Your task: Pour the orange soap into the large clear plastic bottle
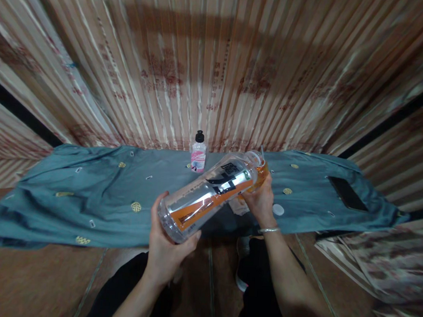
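A large clear plastic bottle [209, 194] with an orange and silver label lies tilted across the middle of the view. Its base is gripped by my left hand [168, 252], the fingers wrapped around it. The neck points up and to the right. There, my right hand [261, 200] is closed around an amber, see-through container [261, 179] at the bottle's mouth. Whether the two touch I cannot tell. A thin stick-like piece [262, 151] rises beside the mouth. A round white cap [278, 210] lies by my right wrist.
A blue-green patterned cloth [103, 194] covers the low table. On it stand a small pink-labelled bottle with a black cap [198, 153], a dark phone [347, 193] and a whitish packet [239, 207]. A pleated curtain [217, 72] hangs behind; a bag [363, 265] sits lower right.
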The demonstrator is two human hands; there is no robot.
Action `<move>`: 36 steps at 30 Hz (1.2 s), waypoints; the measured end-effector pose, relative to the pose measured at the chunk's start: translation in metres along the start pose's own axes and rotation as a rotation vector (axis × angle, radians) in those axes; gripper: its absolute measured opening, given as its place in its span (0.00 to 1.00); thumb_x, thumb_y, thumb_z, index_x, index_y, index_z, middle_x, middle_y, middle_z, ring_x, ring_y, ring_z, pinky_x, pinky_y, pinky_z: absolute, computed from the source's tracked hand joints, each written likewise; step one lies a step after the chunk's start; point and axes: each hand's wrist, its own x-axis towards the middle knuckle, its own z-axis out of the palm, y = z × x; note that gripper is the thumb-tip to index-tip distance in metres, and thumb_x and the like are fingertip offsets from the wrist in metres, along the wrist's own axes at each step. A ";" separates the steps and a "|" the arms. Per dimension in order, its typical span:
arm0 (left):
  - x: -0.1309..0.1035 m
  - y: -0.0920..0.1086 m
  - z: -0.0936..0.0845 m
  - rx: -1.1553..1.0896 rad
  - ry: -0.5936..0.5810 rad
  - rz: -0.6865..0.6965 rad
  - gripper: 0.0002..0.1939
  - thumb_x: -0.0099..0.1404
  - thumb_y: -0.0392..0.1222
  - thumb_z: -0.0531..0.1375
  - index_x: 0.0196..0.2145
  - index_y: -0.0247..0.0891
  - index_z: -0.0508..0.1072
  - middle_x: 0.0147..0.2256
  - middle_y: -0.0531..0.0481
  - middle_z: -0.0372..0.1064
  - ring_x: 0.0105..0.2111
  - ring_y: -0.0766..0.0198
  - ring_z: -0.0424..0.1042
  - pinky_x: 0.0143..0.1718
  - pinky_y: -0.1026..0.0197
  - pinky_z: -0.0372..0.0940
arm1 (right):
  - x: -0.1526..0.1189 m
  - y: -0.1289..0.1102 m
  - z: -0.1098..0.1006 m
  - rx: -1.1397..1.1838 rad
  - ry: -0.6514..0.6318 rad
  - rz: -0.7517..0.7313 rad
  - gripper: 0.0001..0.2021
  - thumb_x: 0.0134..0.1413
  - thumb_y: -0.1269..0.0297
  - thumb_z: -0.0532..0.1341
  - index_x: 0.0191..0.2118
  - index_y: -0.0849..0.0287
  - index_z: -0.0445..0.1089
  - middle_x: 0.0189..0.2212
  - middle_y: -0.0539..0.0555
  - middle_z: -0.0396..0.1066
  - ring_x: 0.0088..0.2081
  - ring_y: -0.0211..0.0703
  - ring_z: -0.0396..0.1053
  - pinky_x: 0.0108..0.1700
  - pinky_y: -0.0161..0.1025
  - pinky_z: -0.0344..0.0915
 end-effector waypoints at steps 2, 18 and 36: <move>0.002 -0.002 -0.002 0.013 -0.035 0.015 0.50 0.50 0.44 0.77 0.65 0.40 0.59 0.51 0.42 0.75 0.47 0.52 0.81 0.50 0.54 0.75 | 0.000 0.000 0.000 0.000 0.006 0.003 0.49 0.43 0.35 0.69 0.64 0.62 0.57 0.56 0.70 0.75 0.54 0.65 0.76 0.53 0.55 0.75; 0.000 -0.007 0.000 -0.001 0.006 0.023 0.50 0.50 0.45 0.77 0.66 0.40 0.60 0.52 0.43 0.75 0.47 0.53 0.81 0.50 0.55 0.75 | 0.000 0.000 0.000 -0.020 0.006 0.015 0.50 0.42 0.38 0.69 0.65 0.64 0.57 0.56 0.72 0.75 0.55 0.68 0.76 0.54 0.58 0.74; 0.006 -0.013 -0.011 0.052 -0.088 0.054 0.50 0.51 0.42 0.77 0.65 0.39 0.56 0.54 0.39 0.74 0.51 0.50 0.80 0.53 0.51 0.75 | 0.001 0.005 0.002 0.004 0.010 -0.025 0.49 0.43 0.38 0.69 0.65 0.63 0.57 0.56 0.72 0.74 0.56 0.66 0.75 0.54 0.58 0.74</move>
